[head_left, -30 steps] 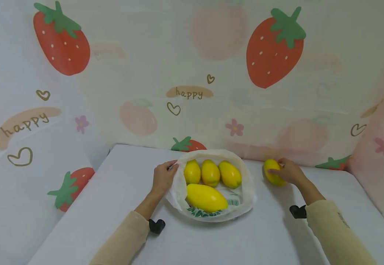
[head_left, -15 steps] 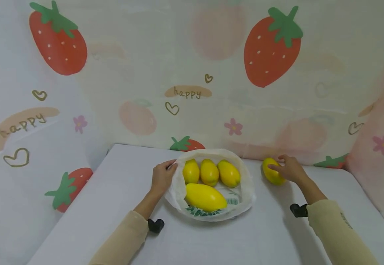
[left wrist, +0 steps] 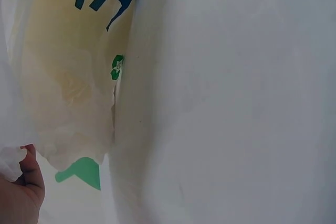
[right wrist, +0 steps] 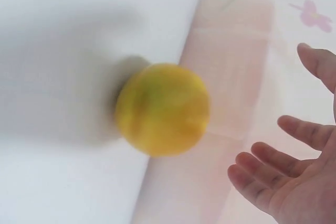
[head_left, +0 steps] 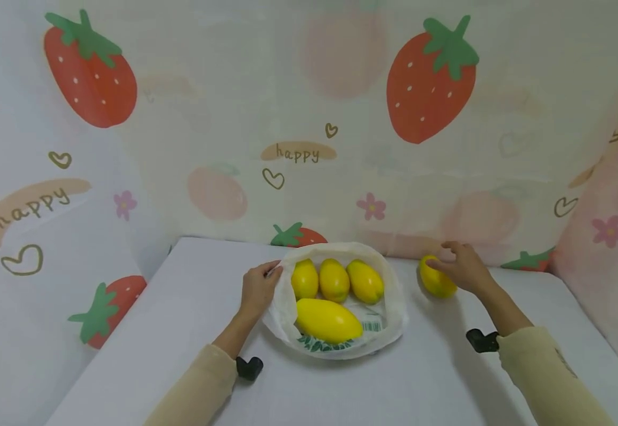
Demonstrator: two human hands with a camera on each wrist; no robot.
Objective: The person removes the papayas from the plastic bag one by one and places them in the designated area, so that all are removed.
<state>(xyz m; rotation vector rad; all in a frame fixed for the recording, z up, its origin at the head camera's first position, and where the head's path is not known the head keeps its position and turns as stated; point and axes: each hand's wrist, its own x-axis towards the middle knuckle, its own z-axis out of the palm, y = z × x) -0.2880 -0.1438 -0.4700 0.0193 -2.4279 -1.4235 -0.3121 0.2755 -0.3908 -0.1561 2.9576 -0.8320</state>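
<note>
My left hand (head_left: 259, 291) pinches the left rim of a white plastic bag (head_left: 396, 319), whose mouth is held wide. Its fingertips also show at the bag's edge in the left wrist view. Inside the bag lie three small yellow mangoes (head_left: 334, 280) in a row and one larger, longer yellow fruit (head_left: 329, 320) in front of them. To the right of the bag another yellow mango (head_left: 439, 283) sits on the table. Just above and right of it is my right hand (head_left: 464, 269), fingers spread; the right wrist view shows a gap between the fingers and the mango (right wrist: 163, 109).
A white-covered table (head_left: 383, 384) bears everything. Close behind it stands a strawberry-print backdrop (head_left: 298, 89), which also runs along both sides. The lone mango lies near the table's back edge.
My right hand's fingers have loosened from the lone mango, and the hand has lifted slightly off it. My left hand keeps its hold on the bag. The head view has shifted slightly.
</note>
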